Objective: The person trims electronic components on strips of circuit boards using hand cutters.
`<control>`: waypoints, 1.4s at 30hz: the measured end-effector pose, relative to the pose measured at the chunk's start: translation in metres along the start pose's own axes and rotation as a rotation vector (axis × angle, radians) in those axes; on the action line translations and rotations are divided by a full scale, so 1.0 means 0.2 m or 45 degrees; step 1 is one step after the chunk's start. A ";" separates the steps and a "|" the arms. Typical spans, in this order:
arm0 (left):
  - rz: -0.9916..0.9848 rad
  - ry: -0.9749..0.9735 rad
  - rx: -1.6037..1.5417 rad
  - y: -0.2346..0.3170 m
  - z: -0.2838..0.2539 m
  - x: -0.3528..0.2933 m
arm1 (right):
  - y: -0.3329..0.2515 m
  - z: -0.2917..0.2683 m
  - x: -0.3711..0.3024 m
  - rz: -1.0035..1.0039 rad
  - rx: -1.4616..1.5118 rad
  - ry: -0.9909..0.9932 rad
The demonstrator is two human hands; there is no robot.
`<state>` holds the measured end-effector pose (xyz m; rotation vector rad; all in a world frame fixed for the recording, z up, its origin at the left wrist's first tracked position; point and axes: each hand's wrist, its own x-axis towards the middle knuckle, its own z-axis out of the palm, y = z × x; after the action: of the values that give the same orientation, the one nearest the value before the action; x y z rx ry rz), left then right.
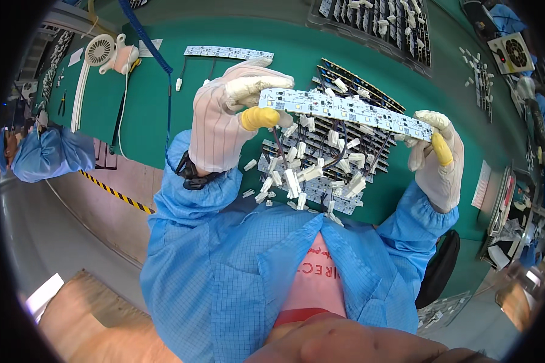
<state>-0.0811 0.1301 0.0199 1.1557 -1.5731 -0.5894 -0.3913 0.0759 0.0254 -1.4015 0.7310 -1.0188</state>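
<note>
Between one and two o'clock in my view, gloved left hand (224, 115) and right hand (443, 169) pinch a white circuit strip (348, 109) by opposite ends; I'd keep it unbent, clear of the white connectors (310, 173) below.

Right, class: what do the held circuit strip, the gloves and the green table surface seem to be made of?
Held circuit strip: probably rigid board, white-coated; small components dot its face.
Gloves: apparently matte knit fabric, with lengthwise stripes; smooth yellow thumb covers look rubbery.
Green table surface: possibly smooth rubber or vinyl, evenly coloured.
</note>
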 end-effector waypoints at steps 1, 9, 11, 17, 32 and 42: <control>0.001 -0.009 -0.009 0.00 -0.01 -0.01 | -0.01 0.00 0.00 0.000 -0.003 -0.005; -0.147 -0.054 -0.157 0.04 0.00 -0.08 | -0.05 0.06 -0.08 0.009 -0.044 0.075; -0.257 -0.039 -0.292 0.04 -0.01 -0.10 | -0.10 0.09 -0.13 0.011 -0.052 0.035; -0.239 0.055 -0.365 0.04 -0.04 -0.20 | -0.23 0.27 -0.23 0.132 -0.264 0.206; -0.196 0.051 -0.112 0.07 -0.08 -0.24 | -0.27 0.36 -0.33 0.000 -0.206 0.067; -0.097 -0.201 -0.639 0.05 0.01 -0.23 | -0.06 0.15 -0.22 0.004 -0.430 0.283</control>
<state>-0.0863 0.1748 0.0062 0.8035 -1.4018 -1.0772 -0.3850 0.1292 0.0332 -1.5874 1.1084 -1.0953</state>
